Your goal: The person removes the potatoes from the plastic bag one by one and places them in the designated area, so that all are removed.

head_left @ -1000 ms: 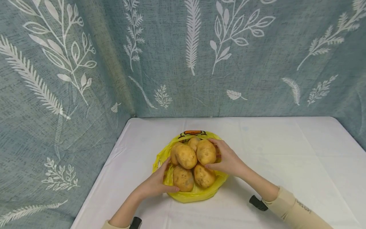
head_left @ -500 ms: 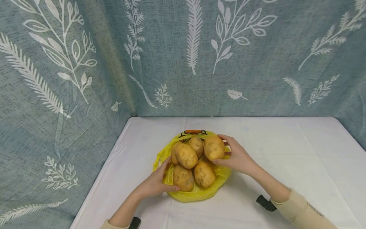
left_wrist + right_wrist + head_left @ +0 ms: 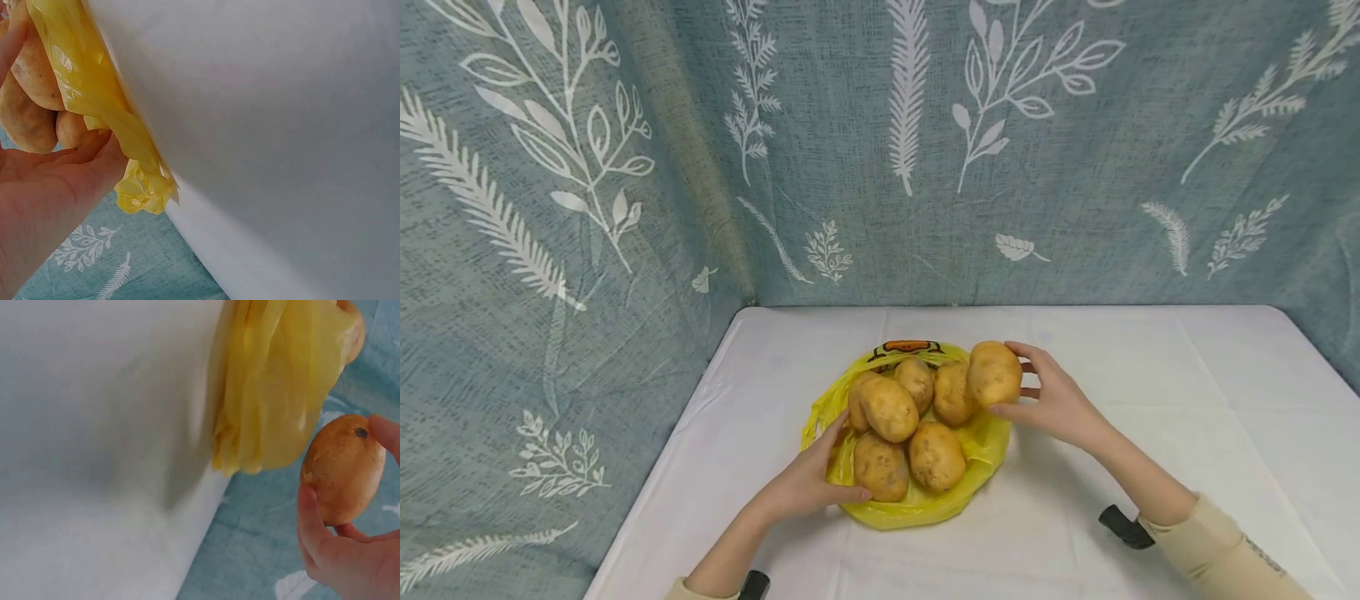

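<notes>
My right hand (image 3: 1058, 402) pinches a potato (image 3: 995, 374) between thumb and fingers, above the right rim of a yellow plastic bag (image 3: 887, 518). In the right wrist view that potato (image 3: 344, 470) is apart from the bag's side and has a dark spot near one end. Several other potatoes (image 3: 889, 408) lie in the opened bag, its edge spread round them. At the bag's left side rests my left hand (image 3: 797, 482), fingers and thumb spread along the potatoes. In the left wrist view the bag's yellow edge (image 3: 103, 103) runs past the fingers, whose tips are partly hidden.
Bag and potatoes stand on a table with a white cloth (image 3: 1157, 400). A blue-green curtain (image 3: 850, 167) with white leaf prints hangs behind the table and along its left side. Black straps (image 3: 1126, 527) show at the wrists.
The right hand has carried its potato rightward from over the pile to the bag's right rim, uncovering another potato beneath. The left hand has stayed in place.
</notes>
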### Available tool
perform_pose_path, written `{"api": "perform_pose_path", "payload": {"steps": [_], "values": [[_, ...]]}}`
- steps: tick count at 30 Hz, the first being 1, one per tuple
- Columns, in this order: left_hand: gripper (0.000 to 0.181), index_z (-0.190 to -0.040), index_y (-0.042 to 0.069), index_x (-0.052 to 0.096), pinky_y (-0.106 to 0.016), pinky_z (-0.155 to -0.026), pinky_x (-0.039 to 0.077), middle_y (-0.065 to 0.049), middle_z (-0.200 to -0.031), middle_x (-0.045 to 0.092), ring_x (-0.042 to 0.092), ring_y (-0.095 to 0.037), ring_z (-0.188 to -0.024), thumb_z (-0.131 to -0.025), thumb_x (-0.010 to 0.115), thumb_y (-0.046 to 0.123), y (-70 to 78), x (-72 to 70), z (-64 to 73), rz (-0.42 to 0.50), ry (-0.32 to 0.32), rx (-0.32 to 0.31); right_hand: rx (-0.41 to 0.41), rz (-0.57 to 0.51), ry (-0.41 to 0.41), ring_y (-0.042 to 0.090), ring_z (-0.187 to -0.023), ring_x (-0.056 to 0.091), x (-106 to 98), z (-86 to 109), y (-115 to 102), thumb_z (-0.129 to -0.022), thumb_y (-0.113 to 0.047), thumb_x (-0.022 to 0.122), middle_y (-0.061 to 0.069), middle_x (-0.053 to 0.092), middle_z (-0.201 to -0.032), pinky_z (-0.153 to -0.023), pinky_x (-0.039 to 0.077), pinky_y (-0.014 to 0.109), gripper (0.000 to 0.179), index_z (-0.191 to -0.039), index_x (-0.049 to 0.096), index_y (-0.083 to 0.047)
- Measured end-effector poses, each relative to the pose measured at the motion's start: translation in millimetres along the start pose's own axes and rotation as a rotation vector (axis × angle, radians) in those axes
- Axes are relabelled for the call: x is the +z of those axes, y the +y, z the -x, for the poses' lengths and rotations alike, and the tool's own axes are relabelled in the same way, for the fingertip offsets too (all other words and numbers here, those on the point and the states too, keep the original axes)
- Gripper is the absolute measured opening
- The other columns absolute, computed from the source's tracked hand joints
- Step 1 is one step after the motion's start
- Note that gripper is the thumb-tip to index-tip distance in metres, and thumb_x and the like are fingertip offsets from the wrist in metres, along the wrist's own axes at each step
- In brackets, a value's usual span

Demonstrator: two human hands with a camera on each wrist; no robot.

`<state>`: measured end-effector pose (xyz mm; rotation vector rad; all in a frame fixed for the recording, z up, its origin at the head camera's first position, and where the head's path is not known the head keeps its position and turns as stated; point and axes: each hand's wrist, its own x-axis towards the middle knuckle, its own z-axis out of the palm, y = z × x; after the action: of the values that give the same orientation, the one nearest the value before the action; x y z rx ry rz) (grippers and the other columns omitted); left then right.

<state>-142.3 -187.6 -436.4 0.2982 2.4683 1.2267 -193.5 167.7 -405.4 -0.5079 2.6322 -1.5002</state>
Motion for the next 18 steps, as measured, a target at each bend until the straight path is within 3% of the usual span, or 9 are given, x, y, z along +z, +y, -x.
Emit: {"api": "perform_pose_path", "payload": {"steps": [9, 18], "values": [[0.116, -0.158, 0.009, 0.008, -0.060, -0.113, 0.016, -0.022, -0.156, 0.024, 0.022, -0.040, -0.143, -0.075, 0.085, 0.032, -1.2, 0.2, -0.6, 0.005, 0.001, 0.005, 0.047, -0.001, 0.015, 0.042, -0.128, 0.040, -20, -0.3, 9, -0.079, -0.019, 0.082, 0.025, 0.030, -0.150, -0.094, 0.049, 0.048, 0.092, -0.150, 0.027, 0.000], [0.114, -0.158, 0.009, 0.008, -0.061, -0.113, 0.016, -0.023, -0.157, 0.023, 0.021, -0.040, -0.143, -0.075, 0.085, 0.031, 1.2, 0.3, 0.2, 0.021, -0.007, -0.010, 0.075, 0.029, 0.013, 0.045, -0.127, 0.040, -28, -5.5, 31, -0.081, -0.014, 0.080, 0.029, 0.028, -0.149, -0.094, 0.049, 0.049, 0.088, -0.148, 0.027, 0.006]]}}
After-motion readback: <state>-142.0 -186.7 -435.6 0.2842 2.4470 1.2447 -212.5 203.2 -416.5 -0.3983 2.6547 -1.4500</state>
